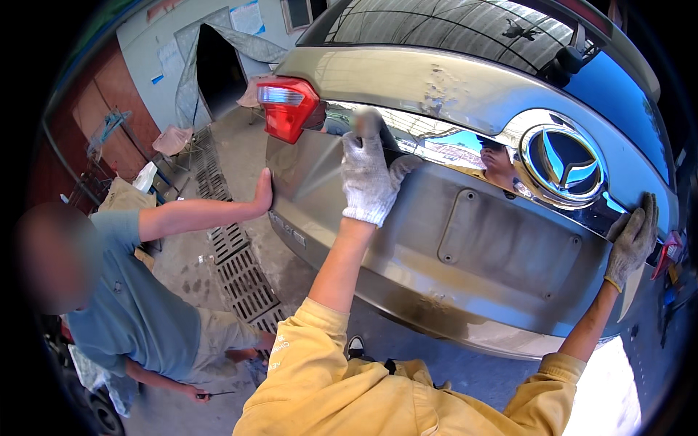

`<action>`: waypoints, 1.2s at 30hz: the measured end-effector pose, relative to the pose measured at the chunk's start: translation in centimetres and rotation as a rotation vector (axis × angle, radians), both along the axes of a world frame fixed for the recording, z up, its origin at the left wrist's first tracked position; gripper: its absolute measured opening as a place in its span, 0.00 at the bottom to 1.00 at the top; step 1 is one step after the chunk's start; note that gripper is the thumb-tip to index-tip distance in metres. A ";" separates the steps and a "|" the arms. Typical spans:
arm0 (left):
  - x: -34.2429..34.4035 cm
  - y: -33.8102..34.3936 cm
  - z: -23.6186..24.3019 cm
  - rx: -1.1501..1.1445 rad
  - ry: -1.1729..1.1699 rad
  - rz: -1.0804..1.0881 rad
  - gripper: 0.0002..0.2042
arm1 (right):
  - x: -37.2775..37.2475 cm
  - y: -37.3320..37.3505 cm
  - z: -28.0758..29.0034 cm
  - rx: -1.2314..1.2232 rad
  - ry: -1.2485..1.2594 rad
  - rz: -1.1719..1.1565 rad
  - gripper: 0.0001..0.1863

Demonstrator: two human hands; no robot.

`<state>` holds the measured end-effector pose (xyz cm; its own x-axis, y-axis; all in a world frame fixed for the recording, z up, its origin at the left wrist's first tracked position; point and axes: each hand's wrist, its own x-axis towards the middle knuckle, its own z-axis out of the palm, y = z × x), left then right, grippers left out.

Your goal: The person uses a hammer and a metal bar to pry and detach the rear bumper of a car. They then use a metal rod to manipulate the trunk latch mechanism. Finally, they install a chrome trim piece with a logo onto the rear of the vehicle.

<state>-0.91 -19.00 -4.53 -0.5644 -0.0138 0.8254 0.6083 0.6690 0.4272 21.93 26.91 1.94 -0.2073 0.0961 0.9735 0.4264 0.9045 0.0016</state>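
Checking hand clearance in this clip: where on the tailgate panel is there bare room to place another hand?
Free: the flat metal between the left hand and the number-plate recess, and the lower tailgate strip beneath that recess. Crowded: the left edge, where a co-worker's hand presses below the tail light, and the right end, where the right hand sits beside the emblem.

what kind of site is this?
Most likely a car body repair yard, outdoors. Both gloved hands, left hand and right hand, press a detached tailgate with chipped paint, a co-worker's hand steadies its edge, and drain grates run through the concrete.
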 end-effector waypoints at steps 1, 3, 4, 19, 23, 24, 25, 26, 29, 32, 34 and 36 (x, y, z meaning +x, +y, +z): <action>-1.0 -1.5 0.0 0.002 -0.031 0.002 0.56 | 0.9 1.8 -0.2 -0.048 0.016 0.019 0.26; -3.3 -4.5 -0.5 -0.028 -0.026 0.087 0.57 | 2.5 5.6 -0.7 -0.105 0.048 0.067 0.27; -3.5 -5.7 -0.2 -0.056 -0.073 0.136 0.57 | 2.8 7.0 -1.0 -0.140 0.061 0.095 0.27; -5.4 -7.7 -0.1 -0.163 -0.036 0.170 0.56 | 4.2 9.7 -1.3 -0.335 0.144 0.168 0.29; -5.8 -7.8 -0.1 -0.195 -0.010 0.183 0.58 | 4.1 9.1 -1.2 -0.361 0.179 0.157 0.28; -5.9 -8.0 -0.2 -0.169 -0.023 0.140 0.58 | 4.2 8.9 -1.0 -0.354 0.171 0.133 0.28; -5.9 -8.0 -0.2 -0.173 -0.015 0.139 0.58 | 4.1 9.1 -1.1 -0.347 0.163 0.138 0.28; -5.9 -7.9 -0.1 -0.176 -0.006 0.141 0.58 | 4.2 9.2 -1.1 -0.353 0.171 0.143 0.28; -5.6 -7.7 0.0 -0.202 0.002 0.168 0.57 | 4.1 8.4 -0.9 -0.357 0.186 0.134 0.28; -5.0 -7.5 0.5 -0.213 -0.033 0.185 0.55 | 4.2 8.8 -1.0 -0.340 0.186 0.109 0.29; -4.9 -7.5 0.7 -0.227 -0.041 0.186 0.55 | 4.1 8.7 -1.2 -0.331 0.201 0.110 0.28; -5.5 -7.6 0.0 -0.227 -0.009 0.220 0.55 | 4.0 9.2 -1.3 -0.308 0.185 0.090 0.28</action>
